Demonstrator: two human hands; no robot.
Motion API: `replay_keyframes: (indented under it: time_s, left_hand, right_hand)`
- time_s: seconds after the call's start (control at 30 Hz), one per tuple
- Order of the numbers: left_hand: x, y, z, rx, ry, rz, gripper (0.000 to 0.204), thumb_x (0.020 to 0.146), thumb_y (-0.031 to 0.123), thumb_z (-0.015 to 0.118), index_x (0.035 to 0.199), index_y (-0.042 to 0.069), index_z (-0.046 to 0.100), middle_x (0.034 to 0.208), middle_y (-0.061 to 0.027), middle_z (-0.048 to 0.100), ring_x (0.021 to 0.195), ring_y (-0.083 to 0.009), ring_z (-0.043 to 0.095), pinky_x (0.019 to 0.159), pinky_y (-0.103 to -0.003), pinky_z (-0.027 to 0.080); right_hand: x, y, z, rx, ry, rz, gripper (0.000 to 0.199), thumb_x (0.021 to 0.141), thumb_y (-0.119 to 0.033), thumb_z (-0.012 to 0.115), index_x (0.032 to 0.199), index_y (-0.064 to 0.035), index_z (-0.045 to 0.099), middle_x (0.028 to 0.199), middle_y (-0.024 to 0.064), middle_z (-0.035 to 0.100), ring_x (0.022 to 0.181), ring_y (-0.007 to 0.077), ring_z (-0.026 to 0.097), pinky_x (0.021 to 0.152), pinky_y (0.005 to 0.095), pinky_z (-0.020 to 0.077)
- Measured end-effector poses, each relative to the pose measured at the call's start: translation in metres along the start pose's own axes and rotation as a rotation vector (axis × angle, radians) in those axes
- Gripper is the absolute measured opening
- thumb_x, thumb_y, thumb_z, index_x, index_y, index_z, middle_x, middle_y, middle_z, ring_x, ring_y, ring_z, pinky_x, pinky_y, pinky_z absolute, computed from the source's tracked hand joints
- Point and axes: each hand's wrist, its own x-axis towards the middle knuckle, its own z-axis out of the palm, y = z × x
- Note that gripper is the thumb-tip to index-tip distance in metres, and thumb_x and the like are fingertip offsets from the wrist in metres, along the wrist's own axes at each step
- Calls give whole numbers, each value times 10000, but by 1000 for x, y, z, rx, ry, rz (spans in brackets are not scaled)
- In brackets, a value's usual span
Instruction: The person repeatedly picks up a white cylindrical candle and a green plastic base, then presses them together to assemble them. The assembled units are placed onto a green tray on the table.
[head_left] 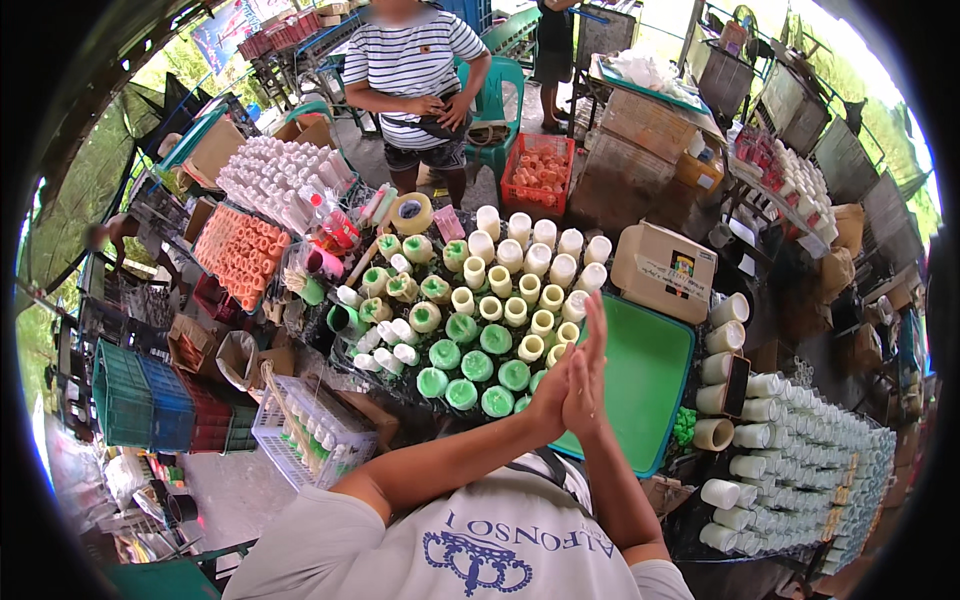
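Observation:
My left hand (551, 402) and my right hand (586, 392) are pressed palm to palm above the near left edge of a green tray (640, 385). The right fingers stretch straight up and away from me; the left ones lie flat against that hand, partly hidden. Nothing shows between the palms. Just left of them on the table stand short round cups with a green filling (497, 402). Farther back are rows of cream cylindrical cups (537, 260) and several pale cylinders with green centres (425, 318).
A cardboard box (663, 272) sits behind the tray. Many white cylinders (760, 437) stand at the right. Left are a tray of orange pieces (240, 255) and a lilac basket (290, 440). Across the table stands a person in stripes (415, 70), beside a red crate (538, 190).

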Motion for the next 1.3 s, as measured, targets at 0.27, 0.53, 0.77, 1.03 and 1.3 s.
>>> replay_keyframes:
  time_s: [0.27,0.53,0.77,1.03,1.3]
  left_hand:
    - [5,45,-16,-29,244,256,818,1121,643,337,1721,101,216,1800,-73,186,1646,-249,202,1330,-487,157]
    - [-39,29,-55,-82,-122,190,860,1086,697,356,1734,165,162,1808,-110,125,1652,-343,188,1323,-577,169]
    - [-72,85,-32,-322,-151,-177,869,1083,708,359,1674,72,312,1584,-125,544,1417,-303,540,1223,-485,373]
    - [-53,80,6,-244,-491,-143,614,1112,498,495,1511,31,484,1372,-196,641,1124,-304,685,905,-401,578]
    - [-41,32,50,-470,-1116,-578,679,959,497,717,1302,-35,471,1076,-158,521,930,-260,596,724,-385,532]
  right_hand:
    - [-21,-35,49,156,-236,-59,806,1115,-543,340,1680,27,266,1782,246,160,1659,393,132,1321,522,92]
    - [-19,-26,43,-212,-546,-322,839,1058,-570,435,1684,-30,297,1770,229,229,1647,434,171,1310,607,66]
    - [-43,29,-5,-427,-333,86,803,1072,-515,498,1676,-31,282,1758,245,230,1644,451,158,1320,584,87]
    - [-62,26,-10,1069,-298,646,654,1092,-539,479,1485,-17,501,1389,108,629,1224,219,613,1126,347,417]
    - [-16,-31,26,1128,-1048,970,467,1066,-461,590,1091,1,653,1073,70,659,1000,150,623,893,295,497]
